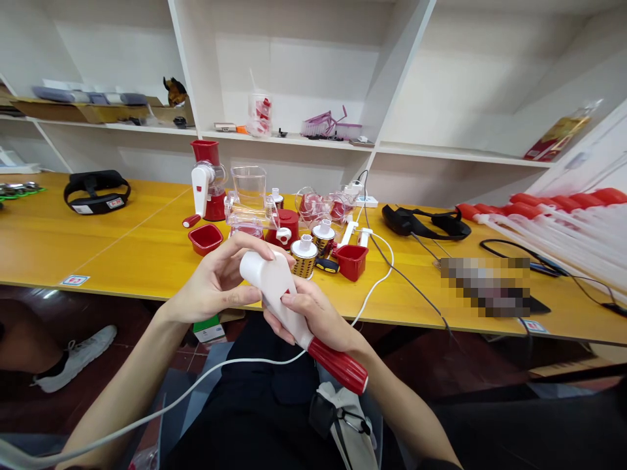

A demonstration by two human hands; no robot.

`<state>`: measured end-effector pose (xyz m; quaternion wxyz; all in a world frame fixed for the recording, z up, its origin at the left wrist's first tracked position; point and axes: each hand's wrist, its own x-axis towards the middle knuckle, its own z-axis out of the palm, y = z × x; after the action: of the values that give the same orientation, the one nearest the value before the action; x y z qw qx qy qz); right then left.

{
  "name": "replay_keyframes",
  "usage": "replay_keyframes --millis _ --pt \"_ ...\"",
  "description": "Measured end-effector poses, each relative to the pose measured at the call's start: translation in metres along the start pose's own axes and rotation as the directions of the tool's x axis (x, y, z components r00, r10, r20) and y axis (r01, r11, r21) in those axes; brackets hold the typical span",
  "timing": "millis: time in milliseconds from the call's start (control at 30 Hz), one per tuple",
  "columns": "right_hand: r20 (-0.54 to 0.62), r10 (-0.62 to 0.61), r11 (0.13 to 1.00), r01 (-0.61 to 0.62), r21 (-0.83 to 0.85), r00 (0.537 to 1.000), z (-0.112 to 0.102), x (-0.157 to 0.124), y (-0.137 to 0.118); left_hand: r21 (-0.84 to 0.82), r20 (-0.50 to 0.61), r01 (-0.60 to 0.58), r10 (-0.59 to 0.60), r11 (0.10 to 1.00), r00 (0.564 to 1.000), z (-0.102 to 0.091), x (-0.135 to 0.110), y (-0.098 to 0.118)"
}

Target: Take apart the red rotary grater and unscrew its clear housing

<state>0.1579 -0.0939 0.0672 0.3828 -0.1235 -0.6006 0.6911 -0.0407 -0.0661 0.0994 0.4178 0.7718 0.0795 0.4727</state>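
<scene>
Wide yellow bench right across the view, white shelving behind its far edge. Along the right end, a bundle of long pale tubes with red caps, lying slantwise toward the far right corner. Near the far left corner, a black headband, flat on the top. At mid-bench, toward the far edge, a red-and-white grinder standing upright, and just beside it on the right a clear housing, also upright.

And here at the front, off the bench, just before its near edge and above the lap: the white crank handle, tilted, red grip pointing down and to the right. Left hand clamped on the rounded white head, thumb underneath, fingers curled over the top. Right hand closed round the white shaft just above the red grip, fingers together and tight on the plastic.

Smaller bits behind them: a red cup to the left, a second red cup to the right, a gold perforated drum between the two. Thin white cable looping off the near edge and down across the lap.
</scene>
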Motion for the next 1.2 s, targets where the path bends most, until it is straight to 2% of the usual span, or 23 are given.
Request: replay_keyframes --millis 167,333,800,967,1100,1200 --pt "-0.125 0.025 0.995 -0.037 -0.09 0.992 0.007 0.001 -0.002 0.072 -0.036 0.047 -0.045 0.996 0.998 0.011 0.001 -0.002" --pt "-0.166 0.016 0.993 -0.035 -0.113 0.986 0.011 0.002 0.004 0.045 -0.035 0.07 -0.068 0.997 0.997 0.018 0.0 -0.007" --pt "-0.167 0.014 0.998 -0.024 -0.057 0.986 0.012 0.003 0.006 0.014 -0.068 0.072 -0.07 0.997 0.995 0.02 0.0 -0.012" --pt "-0.164 0.009 1.0 -0.007 0.011 0.986 0.011 0.005 0.012 0.025 -0.083 0.077 -0.075 0.997 0.994 0.02 0.002 -0.011" --pt "-0.149 0.02 0.999 -0.015 0.04 0.989 0.008 0.005 0.011 0.043 -0.128 0.073 -0.067 0.996 0.989 0.019 0.0 -0.014" --pt "-0.092 0.056 0.997 -0.052 0.054 0.994 0.003 0.006 0.005 0.041 -0.196 0.067 -0.058 0.997 0.979 0.016 0.0 -0.016"
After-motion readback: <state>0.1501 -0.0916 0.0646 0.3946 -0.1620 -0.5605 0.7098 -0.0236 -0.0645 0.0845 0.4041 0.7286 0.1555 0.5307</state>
